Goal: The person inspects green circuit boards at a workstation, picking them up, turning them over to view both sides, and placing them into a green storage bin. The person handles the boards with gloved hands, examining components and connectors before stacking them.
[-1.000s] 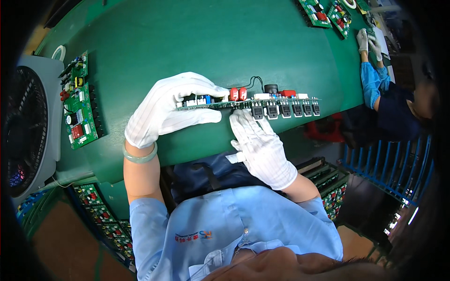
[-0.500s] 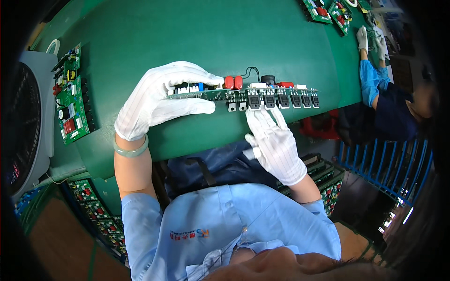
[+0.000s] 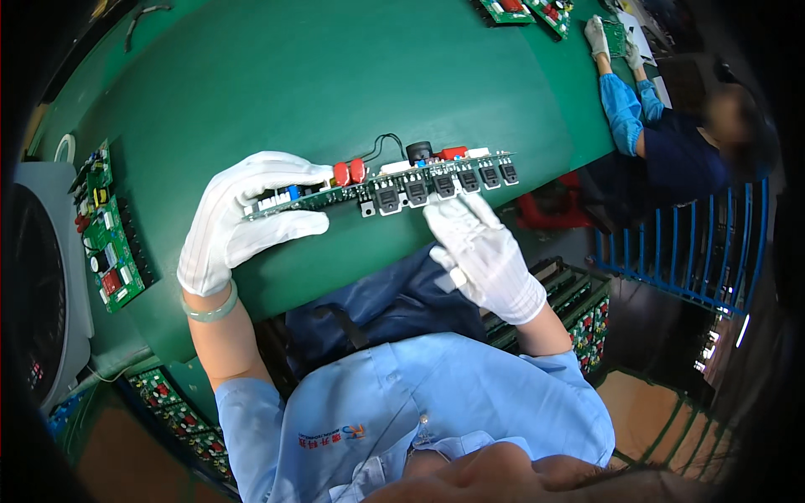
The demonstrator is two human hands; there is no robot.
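My left hand [image 3: 239,214], in a white glove, grips one end of a long green circuit board [image 3: 323,199], thumb below and fingers above. The board is held edge-on, its right end tilted slightly up. Red discs [image 3: 349,173], white parts and a black round part [image 3: 418,152] stand along its top. A row of black transistors [image 3: 417,194] hangs from its lower edge. My right hand [image 3: 485,260], also gloved, is open with fingertips just under the row's middle; whether they touch is unclear. A small pale piece [image 3: 453,278], blurred, shows by its thumb.
Finished-looking boards [image 3: 113,226] lie on the green table [image 3: 335,75] at left, beside a large grey fan [image 3: 63,277]. More boards [image 3: 507,10] lie at the far right. Racks of boards [image 3: 595,331] stand below. A co-worker [image 3: 671,159] sits at right.
The whole view has shifted, so the table and co-worker appear farther left. The board's right end tilts up more. My right fingertips are farther right along the transistor row.
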